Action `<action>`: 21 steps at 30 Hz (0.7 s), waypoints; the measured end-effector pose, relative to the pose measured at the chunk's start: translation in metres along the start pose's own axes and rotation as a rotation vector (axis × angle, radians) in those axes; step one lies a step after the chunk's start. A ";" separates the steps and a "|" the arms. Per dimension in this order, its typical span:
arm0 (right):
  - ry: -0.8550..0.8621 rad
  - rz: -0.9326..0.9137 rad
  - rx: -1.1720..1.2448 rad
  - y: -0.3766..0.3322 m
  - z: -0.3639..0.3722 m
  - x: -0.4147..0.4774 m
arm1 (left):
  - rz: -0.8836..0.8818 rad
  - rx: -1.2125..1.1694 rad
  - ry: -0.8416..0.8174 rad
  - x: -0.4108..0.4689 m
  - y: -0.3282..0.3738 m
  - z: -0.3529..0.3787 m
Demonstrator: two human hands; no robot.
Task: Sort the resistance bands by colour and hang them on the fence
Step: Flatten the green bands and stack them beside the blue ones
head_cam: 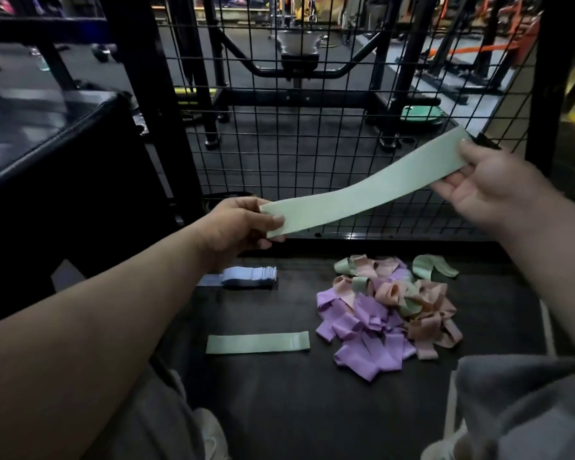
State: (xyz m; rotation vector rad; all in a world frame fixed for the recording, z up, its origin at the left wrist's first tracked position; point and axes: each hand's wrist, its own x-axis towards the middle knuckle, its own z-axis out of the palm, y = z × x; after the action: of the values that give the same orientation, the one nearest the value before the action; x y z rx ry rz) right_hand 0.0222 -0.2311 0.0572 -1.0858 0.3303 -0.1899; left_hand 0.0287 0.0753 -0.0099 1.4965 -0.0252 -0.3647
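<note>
A pale green resistance band point(362, 190) is stretched flat between both hands in front of the black wire fence point(312, 144). My left hand point(239, 224) pinches its lower left end. My right hand point(488, 184) pinches its upper right end. On the dark floor below lies a mixed pile of purple, pink and green bands point(385, 313). One green band point(258, 342) lies flat and alone to the left of the pile. A neat stack of light blue bands point(246, 276) sits nearer the fence, partly hidden by my left forearm.
A black padded box point(47, 154) stands at the left against a black post point(153, 94). Gym machines show behind the fence. My knees in grey trousers point(528, 410) fill the bottom corners. Another black post point(545, 104) bounds the fence at the right.
</note>
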 end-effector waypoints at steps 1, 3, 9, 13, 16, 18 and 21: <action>-0.002 0.032 -0.040 0.003 -0.002 0.000 | 0.008 -0.008 0.046 0.001 -0.002 -0.003; -0.012 0.097 -0.112 0.007 -0.002 -0.003 | 0.013 -0.035 0.132 0.005 -0.005 -0.010; -0.086 0.124 -0.359 0.019 -0.014 -0.006 | 0.060 -0.005 0.394 0.023 -0.016 -0.028; -0.185 0.056 -0.512 0.015 -0.030 -0.008 | 0.151 0.005 0.463 0.033 -0.016 -0.028; -0.229 -0.004 -0.590 0.012 -0.039 -0.011 | 0.199 0.062 0.426 0.033 -0.014 -0.029; -0.219 -0.024 -0.557 0.010 -0.042 -0.012 | 0.224 0.023 0.354 0.031 -0.012 -0.029; -0.192 -0.011 -0.468 0.008 -0.045 -0.014 | 0.195 -0.025 0.221 0.027 -0.006 -0.026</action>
State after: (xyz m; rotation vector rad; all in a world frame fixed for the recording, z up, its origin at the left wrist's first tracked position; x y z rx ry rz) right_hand -0.0065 -0.2610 0.0337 -1.5565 0.1986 -0.0149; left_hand 0.0589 0.0936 -0.0240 1.4875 0.0091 -0.0418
